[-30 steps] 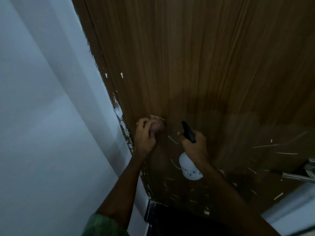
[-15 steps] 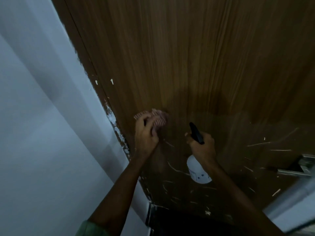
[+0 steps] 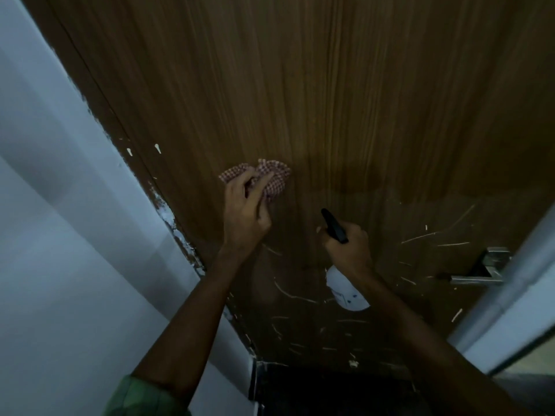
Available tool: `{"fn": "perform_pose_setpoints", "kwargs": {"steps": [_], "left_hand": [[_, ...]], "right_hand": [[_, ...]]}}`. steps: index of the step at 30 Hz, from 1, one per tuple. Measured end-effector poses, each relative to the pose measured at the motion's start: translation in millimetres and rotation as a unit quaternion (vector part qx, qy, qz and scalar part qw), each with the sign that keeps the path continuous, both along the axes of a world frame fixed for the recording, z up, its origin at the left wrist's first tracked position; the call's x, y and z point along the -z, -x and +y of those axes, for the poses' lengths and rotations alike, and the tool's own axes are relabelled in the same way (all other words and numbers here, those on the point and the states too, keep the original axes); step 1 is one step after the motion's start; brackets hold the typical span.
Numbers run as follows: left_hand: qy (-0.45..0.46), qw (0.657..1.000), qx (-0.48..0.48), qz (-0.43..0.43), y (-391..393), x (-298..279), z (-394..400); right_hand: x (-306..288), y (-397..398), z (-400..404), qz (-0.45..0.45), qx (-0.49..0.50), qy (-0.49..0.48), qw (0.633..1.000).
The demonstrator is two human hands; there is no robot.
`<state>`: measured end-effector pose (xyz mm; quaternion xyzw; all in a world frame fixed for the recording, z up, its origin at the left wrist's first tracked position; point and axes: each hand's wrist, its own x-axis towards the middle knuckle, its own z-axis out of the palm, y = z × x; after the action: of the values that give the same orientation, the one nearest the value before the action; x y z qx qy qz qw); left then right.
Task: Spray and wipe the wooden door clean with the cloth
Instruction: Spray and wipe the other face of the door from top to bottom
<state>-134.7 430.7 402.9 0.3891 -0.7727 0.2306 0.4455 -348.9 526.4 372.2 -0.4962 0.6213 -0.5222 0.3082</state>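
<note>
The brown wooden door (image 3: 345,100) fills most of the view, with pale scratches across its lower part. My left hand (image 3: 244,211) presses a bunched red-and-white checked cloth (image 3: 271,178) flat against the door, fingers curled round it. To the right and a little lower, my right hand (image 3: 348,247) grips the neck of a white spray bottle (image 3: 345,291) with a black trigger head (image 3: 333,225), its nozzle aimed up at the door. The bottle's body hangs below my hand.
A white wall (image 3: 60,235) and the paint-chipped door frame (image 3: 168,205) run along the left. A metal door handle (image 3: 480,273) sticks out at the right, beside a white frame edge (image 3: 516,280). Dark floor (image 3: 315,391) lies below the door.
My left hand has slid the cloth upward on the door. My right hand with the bottle has stayed at about the same spot on the door.
</note>
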Motion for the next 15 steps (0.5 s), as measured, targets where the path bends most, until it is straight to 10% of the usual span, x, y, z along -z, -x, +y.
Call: {"fn": "perform_pose_setpoints", "kwargs": {"steps": [7,12,15], "left_hand": [[-0.045,0.923,0.113,-0.364,25.4,64.4,-2.4],[-0.012,0.997,0.073,-0.024,55.5,-8.8,3.5],[0.012,0.991,0.087,-0.104,57.0,-7.7,-3.7]], "right_hand": [[-4.7,15.9,7.6,-0.015,0.015,0.023,1.0],[0.1,24.1,14.6,-0.037,0.004,-0.004,0.999],[4.8,26.9,18.0,-0.039,0.001,-0.02,0.999]]}}
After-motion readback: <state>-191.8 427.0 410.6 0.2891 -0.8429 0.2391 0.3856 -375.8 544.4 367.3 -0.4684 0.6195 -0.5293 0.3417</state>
